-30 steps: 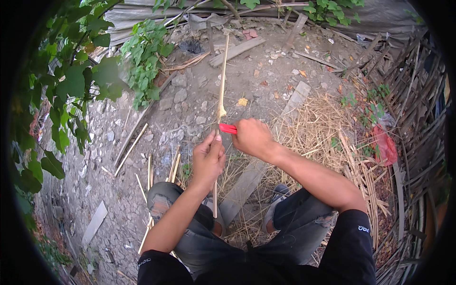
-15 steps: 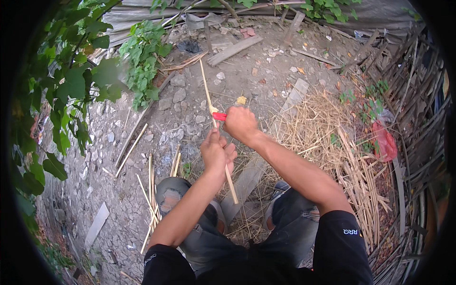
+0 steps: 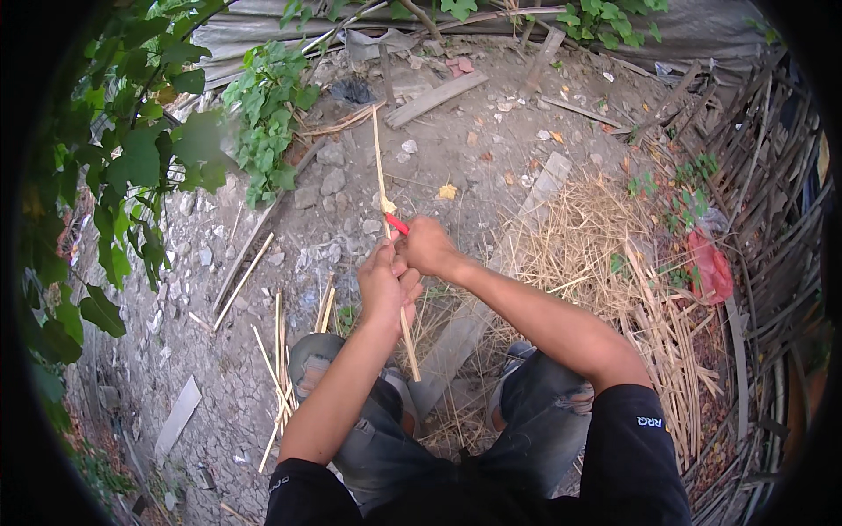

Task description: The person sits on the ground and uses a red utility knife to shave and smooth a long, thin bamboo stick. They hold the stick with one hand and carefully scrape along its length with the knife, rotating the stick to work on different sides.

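A long, pale bamboo stick (image 3: 378, 158) slants upward in front of me, its lower end reaching down between my knees. My left hand (image 3: 384, 285) is wrapped round its middle. Just above, my right hand (image 3: 428, 246) is closed on a small red cutting tool (image 3: 397, 223), whose red end rests against the stick; its blade cannot be made out. Pale shavings (image 3: 387, 207) curl up on the stick right beyond the tool. The two hands are close together, nearly touching.
Several cut sticks (image 3: 279, 368) lie by my left knee. On the right are a heap of straw-like shavings (image 3: 570, 237), a pile of split sticks (image 3: 675, 377) and a red plastic bag (image 3: 709, 267). A grey plank (image 3: 456, 351) lies between my feet. Leafy vines (image 3: 132, 158) hang at left.
My right hand and the red tool have come down and a little left, nearer my left hand. The tool has tilted, and the stick's lower end has swung left.
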Tool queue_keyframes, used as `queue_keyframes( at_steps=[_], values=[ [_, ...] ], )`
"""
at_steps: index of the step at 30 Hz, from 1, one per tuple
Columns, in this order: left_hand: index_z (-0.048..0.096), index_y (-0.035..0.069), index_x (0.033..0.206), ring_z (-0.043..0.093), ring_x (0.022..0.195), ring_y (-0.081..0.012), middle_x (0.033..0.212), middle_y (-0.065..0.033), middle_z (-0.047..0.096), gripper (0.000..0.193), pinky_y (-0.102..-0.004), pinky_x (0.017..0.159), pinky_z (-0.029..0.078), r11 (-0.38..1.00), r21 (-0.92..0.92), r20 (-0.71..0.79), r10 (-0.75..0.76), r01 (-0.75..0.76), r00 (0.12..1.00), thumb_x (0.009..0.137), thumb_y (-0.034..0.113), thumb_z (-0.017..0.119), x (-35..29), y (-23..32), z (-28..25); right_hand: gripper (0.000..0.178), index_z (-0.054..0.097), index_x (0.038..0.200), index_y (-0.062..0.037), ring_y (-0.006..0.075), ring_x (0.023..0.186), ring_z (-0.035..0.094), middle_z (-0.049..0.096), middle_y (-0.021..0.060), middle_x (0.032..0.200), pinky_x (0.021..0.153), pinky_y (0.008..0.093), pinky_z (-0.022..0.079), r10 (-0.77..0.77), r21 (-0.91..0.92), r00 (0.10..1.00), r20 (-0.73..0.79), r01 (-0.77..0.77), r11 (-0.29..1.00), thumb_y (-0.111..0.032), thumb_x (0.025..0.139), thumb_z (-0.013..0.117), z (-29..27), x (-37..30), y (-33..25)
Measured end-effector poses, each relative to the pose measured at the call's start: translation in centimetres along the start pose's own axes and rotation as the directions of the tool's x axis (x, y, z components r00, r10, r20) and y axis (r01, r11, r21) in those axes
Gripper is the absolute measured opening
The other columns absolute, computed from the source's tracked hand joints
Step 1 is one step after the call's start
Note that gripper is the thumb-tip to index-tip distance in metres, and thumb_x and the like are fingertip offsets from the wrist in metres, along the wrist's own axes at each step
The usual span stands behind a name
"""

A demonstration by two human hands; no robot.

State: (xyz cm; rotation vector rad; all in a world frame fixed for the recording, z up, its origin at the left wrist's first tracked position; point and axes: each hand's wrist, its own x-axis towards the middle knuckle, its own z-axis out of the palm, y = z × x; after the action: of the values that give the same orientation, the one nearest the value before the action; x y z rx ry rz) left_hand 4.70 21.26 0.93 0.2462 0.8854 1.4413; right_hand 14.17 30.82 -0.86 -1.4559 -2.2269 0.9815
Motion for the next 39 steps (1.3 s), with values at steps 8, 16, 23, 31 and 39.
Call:
queue_keyframes(
  at_steps=[8, 16, 23, 31, 39],
  values=[
    [0.054, 0.006, 0.129, 0.035, 0.044, -0.0047, 0.064, 0.0047, 0.038, 0.026, -0.026, 0.038, 0.025, 0.918, 0.341, -0.041, 0.23, -0.203, 0.972, 0.106, 0.019, 0.051, -0.3, -2.0, -0.2, 0.019, 0.072, 0.087, -0.0023, 0.0374, 0.088, 0.074, 0.073, 0.0248, 0.093, 0.072, 0.047, 0.059, -0.15, -0.472, 0.963, -0.225, 0.027, 0.881, -0.013, 0.089, 0.057, -1.3, -0.4, 1.0],
    [0.053, 0.011, 0.13, 0.027, 0.042, -0.0058, 0.063, 0.0041, 0.034, 0.026, -0.0255, 0.037, 0.02, 0.995, 0.096, -0.003, -0.007, 0.007, 1.0, 0.108, 0.023, 0.044, 0.0, -0.8, -0.1, 0.017, 0.073, 0.086, -0.0058, 0.0337, 0.075, 0.075, 0.074, 0.0178, 0.079, 0.063, 0.0452, 0.059, -0.29, -0.616, 0.921, -0.261, 0.073, 0.784, -0.015, 0.087, 0.058, -2.3, 1.5, 2.0],
    [0.05, 0.008, 0.137, 0.03, 0.043, -0.0056, 0.063, 0.0039, 0.037, 0.033, -0.0252, 0.037, 0.022, 0.943, 0.331, 0.042, -0.062, 0.045, 0.997, 0.107, 0.022, 0.049, 0.4, 0.7, -1.7, 0.014, 0.07, 0.086, -0.0075, 0.0317, 0.072, 0.075, 0.074, 0.0152, 0.077, 0.059, 0.0438, 0.059, -0.421, -0.712, 0.879, -0.226, 0.147, 0.687, -0.014, 0.086, 0.058, -3.1, 1.4, 3.6],
    [0.045, 0.004, 0.148, 0.037, 0.045, -0.0062, 0.062, 0.0032, 0.041, 0.049, -0.0256, 0.039, 0.027, 0.84, 0.542, 0.009, -0.015, 0.008, 1.0, 0.104, 0.02, 0.057, 0.0, 0.7, -2.8, 0.018, 0.075, 0.082, -0.0103, 0.0312, 0.074, 0.075, 0.073, 0.015, 0.078, 0.062, 0.0426, 0.059, -0.32, -0.697, 0.93, -0.181, 0.108, 0.709, -0.017, 0.087, 0.058, -3.3, -0.4, 3.4],
    [0.047, 0.005, 0.146, 0.032, 0.042, -0.0056, 0.058, 0.0052, 0.035, 0.044, -0.0266, 0.037, 0.024, 0.835, 0.55, 0.036, -0.058, 0.029, 0.998, 0.105, 0.018, 0.055, 0.1, -0.5, -1.6, 0.022, 0.075, 0.078, -0.0106, 0.0314, 0.074, 0.075, 0.074, 0.0142, 0.08, 0.063, 0.0428, 0.059, -0.319, -0.71, 0.921, -0.223, 0.07, 0.7, -0.019, 0.087, 0.058, -3.2, 0.8, 6.1]
  ],
)
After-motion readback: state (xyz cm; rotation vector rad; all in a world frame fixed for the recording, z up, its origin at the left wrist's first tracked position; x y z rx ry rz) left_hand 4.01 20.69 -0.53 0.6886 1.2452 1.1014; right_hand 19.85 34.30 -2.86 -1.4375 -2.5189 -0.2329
